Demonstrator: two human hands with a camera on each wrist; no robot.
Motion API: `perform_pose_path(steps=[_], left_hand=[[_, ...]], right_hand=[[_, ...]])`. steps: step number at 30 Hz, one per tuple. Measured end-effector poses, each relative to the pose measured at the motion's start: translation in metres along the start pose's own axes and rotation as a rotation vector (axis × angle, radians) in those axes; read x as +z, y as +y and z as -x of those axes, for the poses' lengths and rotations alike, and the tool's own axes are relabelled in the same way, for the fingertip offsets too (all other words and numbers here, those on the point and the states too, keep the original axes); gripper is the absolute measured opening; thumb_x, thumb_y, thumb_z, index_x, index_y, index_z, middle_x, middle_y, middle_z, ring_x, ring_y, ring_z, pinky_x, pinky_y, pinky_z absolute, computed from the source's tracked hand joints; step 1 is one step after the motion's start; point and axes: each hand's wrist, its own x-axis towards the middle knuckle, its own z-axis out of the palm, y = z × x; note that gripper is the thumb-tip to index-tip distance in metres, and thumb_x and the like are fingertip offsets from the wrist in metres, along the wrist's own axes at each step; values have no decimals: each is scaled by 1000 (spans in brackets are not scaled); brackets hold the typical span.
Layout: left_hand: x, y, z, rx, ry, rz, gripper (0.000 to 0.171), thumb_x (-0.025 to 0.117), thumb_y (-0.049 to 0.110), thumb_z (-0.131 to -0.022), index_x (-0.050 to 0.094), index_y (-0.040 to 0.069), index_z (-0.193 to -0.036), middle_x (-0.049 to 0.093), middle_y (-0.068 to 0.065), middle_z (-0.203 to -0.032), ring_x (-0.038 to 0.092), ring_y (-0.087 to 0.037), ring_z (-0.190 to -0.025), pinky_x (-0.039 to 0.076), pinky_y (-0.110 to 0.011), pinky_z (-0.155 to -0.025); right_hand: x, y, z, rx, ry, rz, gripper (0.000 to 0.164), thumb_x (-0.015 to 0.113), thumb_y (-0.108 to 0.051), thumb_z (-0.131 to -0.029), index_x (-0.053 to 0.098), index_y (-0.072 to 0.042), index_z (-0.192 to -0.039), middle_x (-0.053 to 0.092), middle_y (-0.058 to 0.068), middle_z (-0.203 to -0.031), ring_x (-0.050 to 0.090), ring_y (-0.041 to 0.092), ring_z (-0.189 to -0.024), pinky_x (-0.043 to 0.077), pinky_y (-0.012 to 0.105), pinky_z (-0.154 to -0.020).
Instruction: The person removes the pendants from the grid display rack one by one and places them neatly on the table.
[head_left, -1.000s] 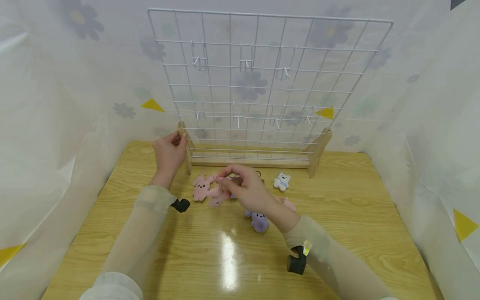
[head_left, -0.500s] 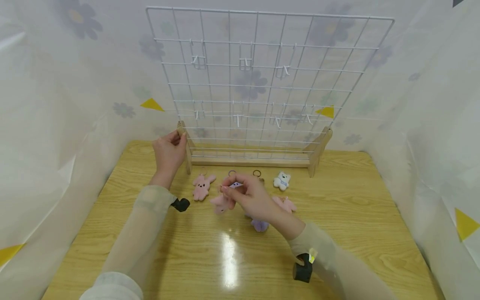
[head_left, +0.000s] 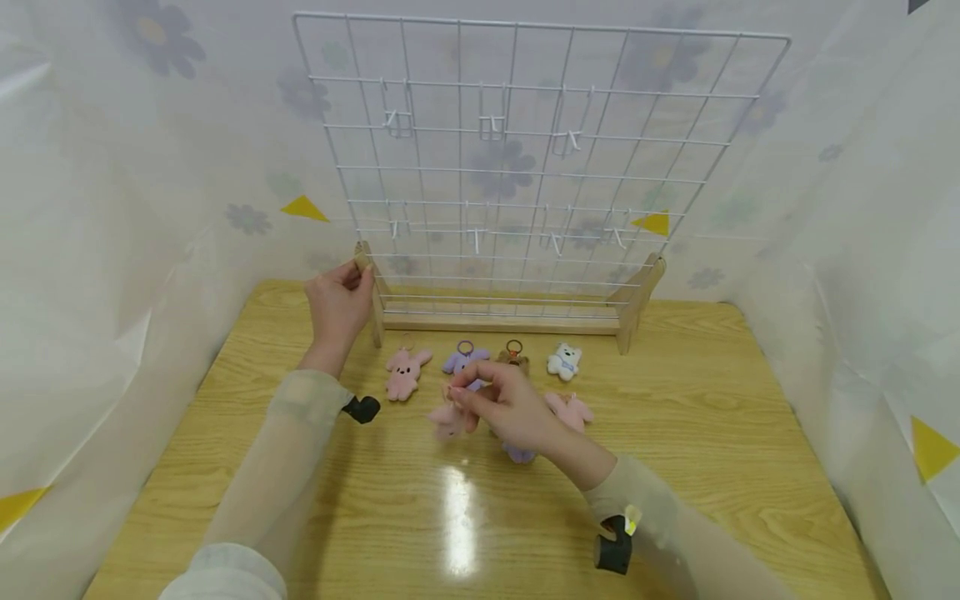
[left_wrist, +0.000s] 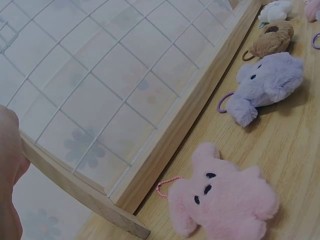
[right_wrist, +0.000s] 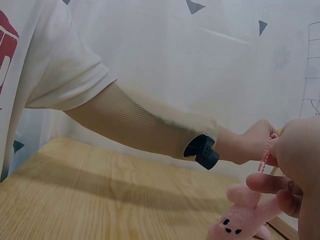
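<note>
My left hand grips the top of the left wooden post of a stand that carries a white wire grid. My right hand pinches the pink beaded cord of a small pink plush keychain, which hangs below the fingers above the table. Its ears and dark eyes show in the right wrist view. Beneath that hand, a purple plush is mostly covered. Another pink plush lies near the post, beside a lilac plush with a purple ring.
Several white hooks sit on the grid in two rows. A brown plush, a white bear plush and a further pink plush lie on the wooden table. Pale sheeting with flower prints surrounds the table.
My right hand has drawn back toward me and slightly right with the pink plush keychain, uncovering the lilac and brown plushes. My left hand has stayed on the post.
</note>
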Motion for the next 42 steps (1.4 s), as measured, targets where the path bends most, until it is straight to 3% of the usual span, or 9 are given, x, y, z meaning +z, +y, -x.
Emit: perform_pose_path(steps=[4, 9, 13, 18, 27, 32, 36, 42], left_hand=[[0, 0, 0, 6, 1, 0, 23, 72, 18, -102, 81, -3, -107, 79, -19, -97, 78, -26, -82, 61, -19, -69], [0, 0, 1, 6, 7, 0, 23, 71, 17, -102, 82, -2, -105, 79, -18, -96, 78, -27, -81, 59, -15, -68], [1, -1, 1, 2, 7, -2, 23, 71, 18, -103, 82, -2, -104, 79, -17, -95, 77, -26, -81, 58, -14, -67], [1, -1, 2, 11, 9, -11, 24, 71, 20, -103, 83, -1, -103, 79, -17, -93, 77, -25, -79, 59, -16, -67], [2, -1, 1, 19, 10, -10, 23, 71, 19, -103, 83, -1, -102, 79, -17, -92, 77, -25, -78, 56, -12, -66], [2, -2, 1, 9, 3, -10, 24, 71, 20, -103, 83, -1, -104, 79, -17, -94, 77, -25, -81, 61, -20, -69], [2, -2, 0, -5, 0, -6, 24, 71, 21, -103, 82, 0, -107, 79, -17, -96, 77, -24, -81, 60, -17, -69], [1, 0, -1, -6, 0, 3, 24, 70, 20, -103, 82, 0, -107, 79, -18, -96, 77, -26, -82, 60, -17, -69]], right_hand=[[0, 3, 1, 4, -19, -11, 14, 60, -4, -108, 68, 6, -113, 71, 25, -104, 68, 22, -63, 42, 23, -44], [0, 2, 2, 20, -40, -35, 13, 61, -5, -108, 69, 5, -113, 71, 25, -105, 67, 19, -64, 52, 25, -52], [0, 3, 4, 19, -49, -33, 13, 60, -4, -108, 69, 5, -113, 70, 25, -106, 68, 28, -65, 57, 29, -55], [1, 4, 9, 23, -52, -29, 11, 61, -2, -107, 68, 4, -111, 71, 23, -104, 67, 34, -63, 54, 26, -53], [-1, 7, 22, 52, -76, -48, 10, 61, -5, -108, 68, 2, -111, 71, 23, -105, 68, 17, -64, 41, 22, -47], [-1, 9, 30, 46, -88, -46, 9, 62, -5, -108, 69, -1, -110, 71, 21, -106, 67, 16, -65, 45, 21, -49], [-2, 11, 33, 38, -104, -53, 9, 61, -4, -108, 69, 1, -109, 70, 24, -110, 67, 18, -66, 56, 26, -56], [-2, 19, 31, 70, -99, -60, 12, 61, -4, -108, 68, 4, -109, 69, 29, -111, 68, 19, -65, 59, 29, -58]])
